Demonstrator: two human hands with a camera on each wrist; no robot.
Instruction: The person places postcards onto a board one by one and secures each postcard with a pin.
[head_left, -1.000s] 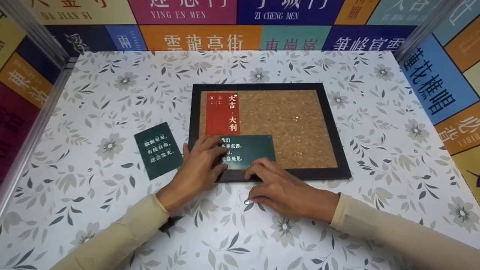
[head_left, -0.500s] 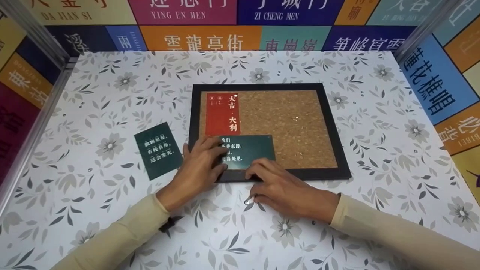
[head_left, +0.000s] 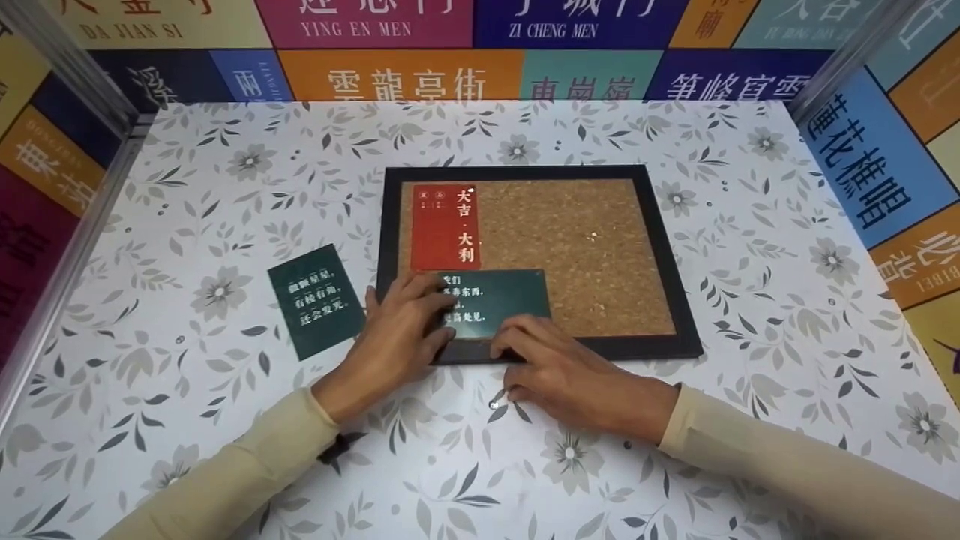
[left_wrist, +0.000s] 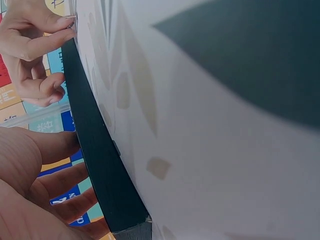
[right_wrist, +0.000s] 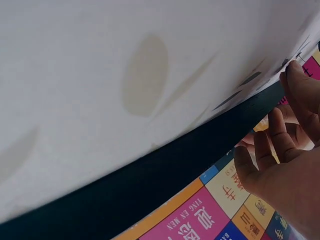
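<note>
In the head view, my left hand [head_left: 394,322] rests over the left end of a green card [head_left: 502,300] printed with white characters, covering part of the text. The card lies on a black-framed cork board [head_left: 577,247]. My right hand [head_left: 570,375] is bent at the board's near edge, some fingers over the frame. At its thumb tip sits a small shiny pushpin [head_left: 493,405]. The left wrist view shows the right thumb and a finger [left_wrist: 55,46] pinching at that spot. Directly above the green card lies a red card [head_left: 444,227], with a clear pin at its top right corner.
A second green card [head_left: 316,300] lies on the table left of the board. A floral white cloth [head_left: 757,420] covers the table. Coloured panels [head_left: 405,75] with large characters stand behind and at both sides.
The right thumb has drawn slightly back at the pushpin. The left hand, the cards and the board have not moved.
</note>
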